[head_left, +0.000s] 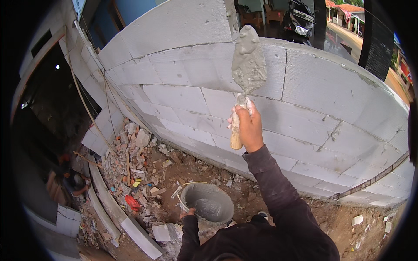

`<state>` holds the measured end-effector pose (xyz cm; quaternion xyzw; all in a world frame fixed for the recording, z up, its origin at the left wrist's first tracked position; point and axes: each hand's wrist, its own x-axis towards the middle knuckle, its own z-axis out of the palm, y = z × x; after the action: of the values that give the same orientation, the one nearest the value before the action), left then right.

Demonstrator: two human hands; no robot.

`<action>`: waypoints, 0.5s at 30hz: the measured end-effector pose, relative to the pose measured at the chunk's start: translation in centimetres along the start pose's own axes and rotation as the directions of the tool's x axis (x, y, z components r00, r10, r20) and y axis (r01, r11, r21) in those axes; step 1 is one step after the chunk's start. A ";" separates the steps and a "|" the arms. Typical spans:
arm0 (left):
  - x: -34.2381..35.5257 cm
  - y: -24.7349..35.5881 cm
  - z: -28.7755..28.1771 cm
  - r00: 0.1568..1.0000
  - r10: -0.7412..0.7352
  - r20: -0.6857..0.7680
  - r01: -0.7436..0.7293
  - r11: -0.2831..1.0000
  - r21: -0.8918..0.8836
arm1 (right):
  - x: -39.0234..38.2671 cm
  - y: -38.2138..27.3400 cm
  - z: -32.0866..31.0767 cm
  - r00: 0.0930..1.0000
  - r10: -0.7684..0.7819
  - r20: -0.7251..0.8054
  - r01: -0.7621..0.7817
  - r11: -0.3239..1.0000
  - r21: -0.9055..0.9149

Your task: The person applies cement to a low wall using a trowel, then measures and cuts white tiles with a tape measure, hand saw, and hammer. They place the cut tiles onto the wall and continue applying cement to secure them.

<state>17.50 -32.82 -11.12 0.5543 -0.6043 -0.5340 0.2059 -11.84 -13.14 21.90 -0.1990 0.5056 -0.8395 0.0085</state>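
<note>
My right hand (249, 124) is raised in front of the block wall, its fingers wrapped round the wooden handle of a trowel (235, 132). The blade points up and away, with a layer of wet grey mortar (249, 63) spread over it. Lower down, my left hand (188, 212) is closed on the left rim of a round bucket (227, 202). Wet grey mortar (208, 209) lies inside the bucket, and a thin handle loops over its far left edge. What the bucket rests on is mostly hidden by my body.
The pale block wall (244, 113) curves across the view, with one raised block (183, 26) on its upper left. Rubble (139, 148) and a red bag-like thing (132, 203) lie to the left. Another person (77, 180) is low in the dark doorway. Beyond the wall stands a motorcycle (300, 21).
</note>
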 end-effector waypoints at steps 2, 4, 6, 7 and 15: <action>0.4 -2.5 -2.7 0.999 -0.001 -0.033 0.001 1.000 0.002 | 4.1 -1.8 3.8 0.991 -0.124 -0.049 0.125 0.992 0.007; 0.5 -4.2 -4.0 0.998 0.009 -0.057 -0.008 1.000 0.019 | 8.4 -2.2 6.8 0.957 -0.249 -0.151 0.207 0.946 -0.250; -1.1 -4.1 -4.5 0.989 -0.059 -0.137 0.059 0.998 -0.003 | 9.5 -3.7 9.7 0.933 -0.267 -0.242 0.164 0.913 -0.374; -2.1 -4.0 -4.8 0.981 -0.095 -0.171 0.094 0.995 -0.013 | 9.5 -4.3 10.6 0.945 -0.216 -0.247 0.116 0.923 -0.366; -1.7 -9.0 -8.9 0.862 -0.302 -0.407 0.280 0.953 -0.113 | 4.5 -2.1 10.9 0.909 -0.390 -0.149 0.332 0.892 -0.307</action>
<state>29.57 -33.36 -15.34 0.7354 -0.4416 -0.4422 0.2619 -11.92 -22.29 29.61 -0.2008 0.5689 -0.7641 -0.2285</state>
